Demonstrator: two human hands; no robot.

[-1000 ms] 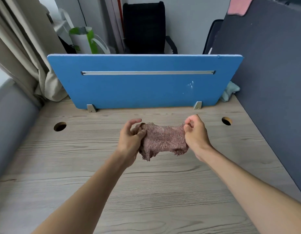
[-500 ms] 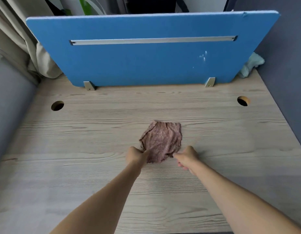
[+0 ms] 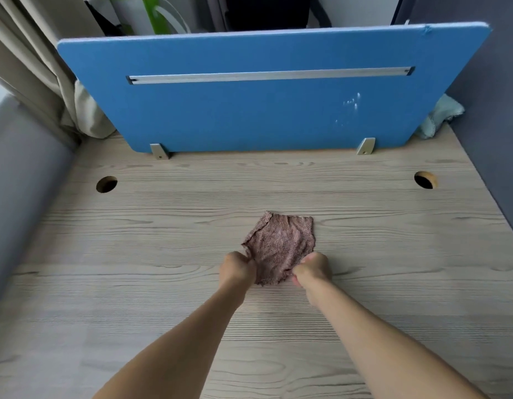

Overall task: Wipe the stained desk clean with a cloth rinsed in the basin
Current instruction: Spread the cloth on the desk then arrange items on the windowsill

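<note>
Pinching near corners of cloth (image 3: 279, 246) with left hand (image 3: 238, 267) and right hand (image 3: 313, 269), rest flat on desk (image 3: 134, 254) beyond grip; wiping seemingly just starting.

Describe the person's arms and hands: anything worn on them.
Both forearms are bare to the frame's lower edge, no sleeves showing. The left hand and right hand are ungloved; no watch or bracelet at either wrist. Fingers are mostly hidden, so rings cannot be judged.
</note>
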